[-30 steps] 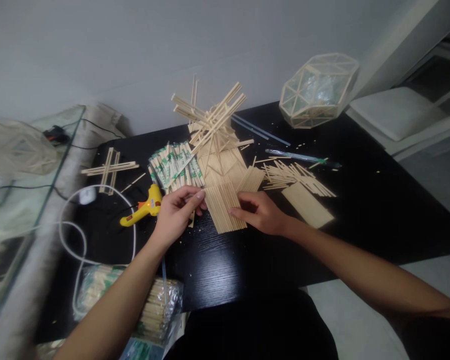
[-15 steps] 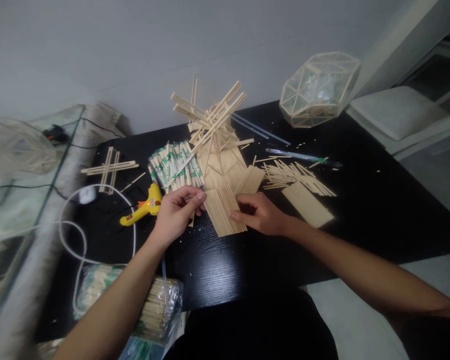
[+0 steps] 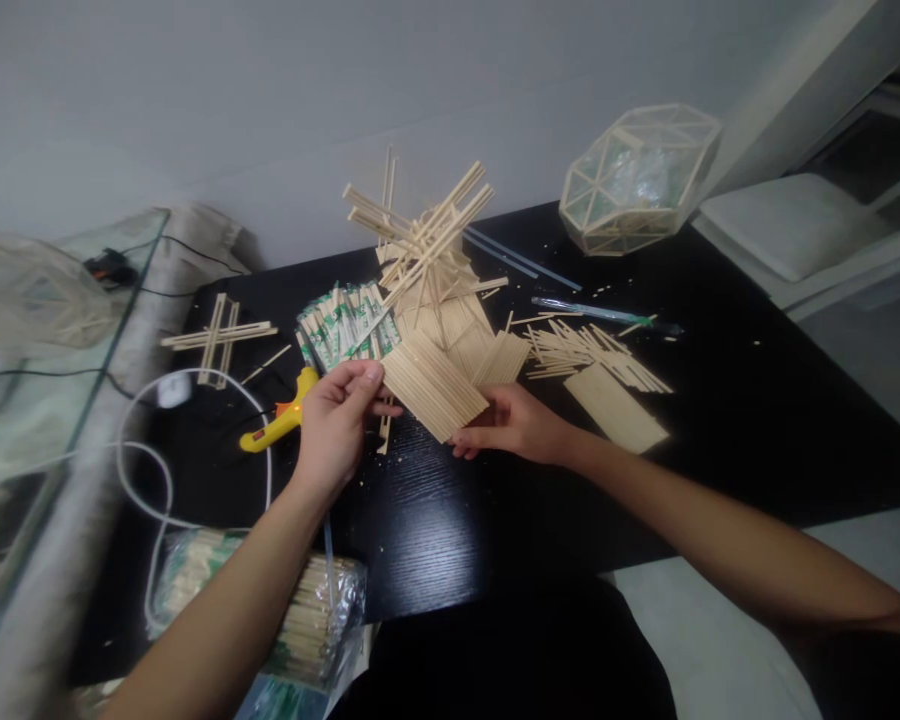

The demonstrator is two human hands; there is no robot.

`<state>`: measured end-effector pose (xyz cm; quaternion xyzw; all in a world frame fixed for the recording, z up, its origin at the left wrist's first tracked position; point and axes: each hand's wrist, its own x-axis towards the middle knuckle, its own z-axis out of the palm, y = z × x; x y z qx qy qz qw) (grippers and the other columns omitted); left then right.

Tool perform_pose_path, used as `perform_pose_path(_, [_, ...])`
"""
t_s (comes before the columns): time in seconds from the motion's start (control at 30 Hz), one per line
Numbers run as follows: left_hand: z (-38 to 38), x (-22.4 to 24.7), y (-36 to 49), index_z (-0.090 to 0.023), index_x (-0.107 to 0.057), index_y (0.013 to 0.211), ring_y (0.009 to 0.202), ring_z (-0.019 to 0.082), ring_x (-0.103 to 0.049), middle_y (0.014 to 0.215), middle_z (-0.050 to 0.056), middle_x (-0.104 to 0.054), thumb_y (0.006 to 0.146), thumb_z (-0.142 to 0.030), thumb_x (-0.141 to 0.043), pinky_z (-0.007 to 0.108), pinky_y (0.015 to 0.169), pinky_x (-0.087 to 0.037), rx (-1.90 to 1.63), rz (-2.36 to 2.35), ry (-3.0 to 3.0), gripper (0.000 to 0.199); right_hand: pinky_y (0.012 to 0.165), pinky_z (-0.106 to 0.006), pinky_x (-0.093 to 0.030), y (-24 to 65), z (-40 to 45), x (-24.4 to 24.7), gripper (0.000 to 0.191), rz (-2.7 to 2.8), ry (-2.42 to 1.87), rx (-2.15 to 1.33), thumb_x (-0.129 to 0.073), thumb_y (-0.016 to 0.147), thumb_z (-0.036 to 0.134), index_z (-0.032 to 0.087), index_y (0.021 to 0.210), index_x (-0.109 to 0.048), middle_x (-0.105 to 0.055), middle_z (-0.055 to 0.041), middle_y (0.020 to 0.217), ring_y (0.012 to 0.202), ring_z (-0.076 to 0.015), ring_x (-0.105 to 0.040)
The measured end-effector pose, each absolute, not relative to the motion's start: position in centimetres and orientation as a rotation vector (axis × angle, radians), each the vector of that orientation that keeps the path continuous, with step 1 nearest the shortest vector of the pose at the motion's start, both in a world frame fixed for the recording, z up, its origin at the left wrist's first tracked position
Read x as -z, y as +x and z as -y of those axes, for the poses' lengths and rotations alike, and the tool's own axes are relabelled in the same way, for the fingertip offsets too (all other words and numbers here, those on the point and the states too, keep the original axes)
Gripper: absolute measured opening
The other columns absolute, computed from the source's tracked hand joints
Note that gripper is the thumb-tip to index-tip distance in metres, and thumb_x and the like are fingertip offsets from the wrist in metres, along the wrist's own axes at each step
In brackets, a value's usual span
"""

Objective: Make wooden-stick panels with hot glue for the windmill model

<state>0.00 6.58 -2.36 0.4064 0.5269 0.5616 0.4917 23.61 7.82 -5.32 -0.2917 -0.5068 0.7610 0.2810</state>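
A flat panel of wooden sticks (image 3: pixel 433 388) laid side by side is held up in front of me, slanting down to the right. My left hand (image 3: pixel 343 405) pinches its upper left corner between thumb and fingers. At the lower right end, my right hand (image 3: pixel 511 425) grips the edge, its thumb underneath and some fingers hidden. Just behind the panel stands a structure of crossed sticks (image 3: pixel 427 235) on more stick panels (image 3: pixel 469 330). A yellow glue gun (image 3: pixel 289 415) lies beside my left hand, partly covered by it.
Wrapped chopsticks (image 3: pixel 341 325) lie left of the structure. Loose cut sticks (image 3: pixel 596 355) and another panel (image 3: pixel 616 408) lie on the black table (image 3: pixel 757 420) at right. A faceted stick frame (image 3: pixel 640 180) stands at back right. A white cable (image 3: pixel 166 480) loops at left, near bagged sticks (image 3: pixel 319 610).
The stick panel has turned from nearly upright to a diagonal slant. My left hand has shifted slightly left, while my right hand has moved to its lower right corner.
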Motion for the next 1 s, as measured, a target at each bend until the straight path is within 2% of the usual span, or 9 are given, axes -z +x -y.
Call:
perform_pose_path(0.23, [-6.4,2.2,0.3,-0.017,-0.066,0.092,0.066,0.008,-0.065,0.074,-0.003,-0.062,0.081,-0.038,-0.085,0.020,0.069,-0.067,-1.335,-1.224,0.900,0.031,0.064,-0.027,-0.065,23.4,-7.9,5.9,0.040,1.351,-0.823,-2.066,-0.095,0.072,0.042,0.012,0.091,-0.077,-0.079,-0.0059,0.080,0.071,-0.0165,-0.077])
perform_pose_path(0.43, [-6.2,2.1,0.5,-0.019,-0.060,0.093,0.067,0.007,-0.066,0.076,-0.004,-0.063,0.083,-0.040,-0.084,0.021,0.075,-0.067,-1.297,-1.170,0.873,0.033,0.062,-0.028,-0.063,23.0,-7.3,6.0,0.041,1.379,-0.841,-2.015,-0.092,0.075,0.047,0.010,0.088,-0.078,-0.079,-0.0082,0.078,0.068,-0.0170,-0.076])
perform_pose_path(0.57, [-6.2,2.0,0.5,-0.018,-0.062,0.092,0.072,0.011,-0.069,0.081,-0.001,-0.067,0.082,-0.040,-0.084,0.023,0.066,-0.067,-1.284,-1.159,0.904,0.032,0.061,-0.029,-0.063,23.0,-7.3,5.6,0.040,1.368,-0.845,-1.957,-0.090,0.078,0.049,0.011,0.084,-0.077,-0.078,-0.0073,0.076,0.064,-0.0159,-0.074])
perform_pose_path(0.7, [-6.4,2.0,0.3,-0.017,-0.064,0.093,0.068,0.013,-0.070,0.076,0.002,-0.070,0.083,-0.042,-0.084,0.018,0.054,-0.059,-1.287,-1.194,0.954,0.034,0.060,-0.030,-0.063,23.3,-7.7,5.3,0.042,1.308,-0.864,-1.828,-0.087,0.080,0.053,0.013,0.084,-0.074,-0.076,-0.0053,0.076,0.062,-0.0153,-0.072])
perform_pose_path(1.0, [-6.3,2.2,0.5,-0.016,-0.070,0.092,0.069,0.013,-0.070,0.079,0.005,-0.073,0.082,-0.037,-0.085,0.020,0.054,-0.058,-1.245,-1.215,0.986,0.028,0.058,-0.029,-0.063,23.6,-8.2,4.8,0.045,1.246,-0.895,-1.617,-0.083,0.083,0.059,0.017,0.076,-0.069,-0.071,-0.0022,0.072,0.060,-0.0141,-0.070])
